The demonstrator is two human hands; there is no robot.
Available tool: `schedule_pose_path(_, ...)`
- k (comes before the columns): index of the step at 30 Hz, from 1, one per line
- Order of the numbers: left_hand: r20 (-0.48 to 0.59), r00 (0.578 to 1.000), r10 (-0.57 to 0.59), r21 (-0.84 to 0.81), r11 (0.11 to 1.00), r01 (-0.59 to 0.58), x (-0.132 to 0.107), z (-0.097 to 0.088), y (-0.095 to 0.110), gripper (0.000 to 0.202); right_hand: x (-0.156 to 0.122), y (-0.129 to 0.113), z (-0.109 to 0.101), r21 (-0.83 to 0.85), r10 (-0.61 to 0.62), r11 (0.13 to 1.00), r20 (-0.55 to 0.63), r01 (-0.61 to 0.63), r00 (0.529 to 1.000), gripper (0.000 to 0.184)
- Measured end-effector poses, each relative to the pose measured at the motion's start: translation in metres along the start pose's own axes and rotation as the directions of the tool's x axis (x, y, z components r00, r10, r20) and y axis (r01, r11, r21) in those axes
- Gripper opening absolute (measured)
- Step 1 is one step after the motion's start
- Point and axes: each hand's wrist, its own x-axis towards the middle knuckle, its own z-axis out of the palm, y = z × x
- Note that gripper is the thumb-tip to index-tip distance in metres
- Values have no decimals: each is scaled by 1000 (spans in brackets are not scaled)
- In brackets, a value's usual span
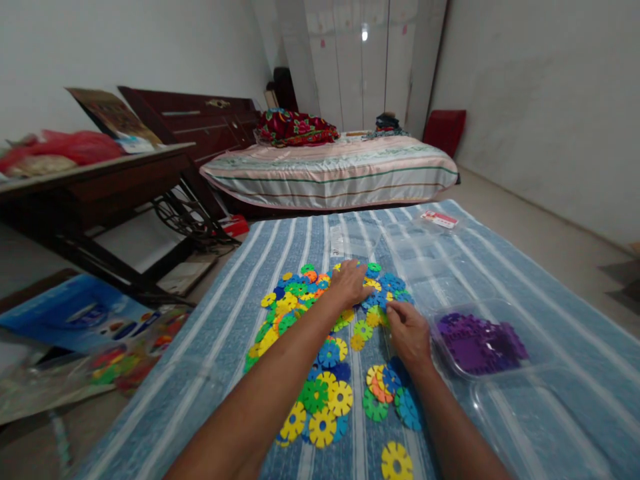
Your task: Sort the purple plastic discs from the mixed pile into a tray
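Flower-shaped plastic discs with notched rims, in yellow, green, blue and orange, lie in a loose pile (287, 303) on the striped cloth. My left hand (350, 283) reaches across the pile's far side, its thumb apart from the fingers and its fingertips down among the discs. At the right edge of the pile is my right hand (410, 333), its fingers curled and thumb pressed in beside blue and yellow discs; whatever sits between them is hidden. A smaller cluster of discs (376, 403) lies left of my right forearm, and a single yellow disc (397, 461) lies nearest me.
Right of my right hand, a clear plastic box (453, 368) holds purple notched pieces (480, 343). More clear plastic trays (420, 250) and a labelled packet (440, 220) lie farther back on the blue striped cloth (220, 333). A bed (330, 173) stands beyond.
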Motion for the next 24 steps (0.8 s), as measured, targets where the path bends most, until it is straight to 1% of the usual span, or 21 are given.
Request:
schedule_pose_path(2,47,999,21,-58,998,-18,12,8,7,62,0,0,0,1,3,1000,5,-3,1000,26)
schedule_pose_path(3,75,997,29,-75,997,-23,15,10,8,62,0,0,0,3,5,1000,8,-5,1000,26)
schedule_pose_path(4,98,994,39,-86,996,-30,16,11,9,58,0,1,0,5,7,1000,11,-7,1000,26)
schedule_pose_path(6,122,989,87,-84,993,-77,8,11,6,45,1,1,1,13,12,1000,13,-12,1000,26)
schedule_pose_path(8,128,979,160,-57,987,-154,-9,7,1,34,1,1,2,21,15,1000,12,-16,1000,26)
schedule_pose_path(11,142,961,237,-2,971,-239,-44,-2,-10,25,1,1,3,26,21,999,1,-21,1000,26)
schedule_pose_path(15,185,949,256,-6,966,-260,-87,-12,-28,20,0,0,3,15,18,1000,-11,-18,1000,26)
schedule_pose_path(17,191,950,245,-25,969,-245,-103,-14,-37,20,-1,0,2,4,15,1000,-13,-15,1000,26)
schedule_pose_path(19,165,962,216,-46,976,-211,-118,-13,-47,19,-1,0,1,-7,17,1000,-13,-17,1000,27)
schedule_pose_path(22,72,989,130,-76,989,-125,-139,-6,-62,20,-1,2,-1,-18,13,1000,-8,-13,1000,27)
schedule_pose_path(24,-16,998,58,-98,993,-59,-153,1,-71,22,-1,2,-1,-24,8,1000,0,-8,1000,27)
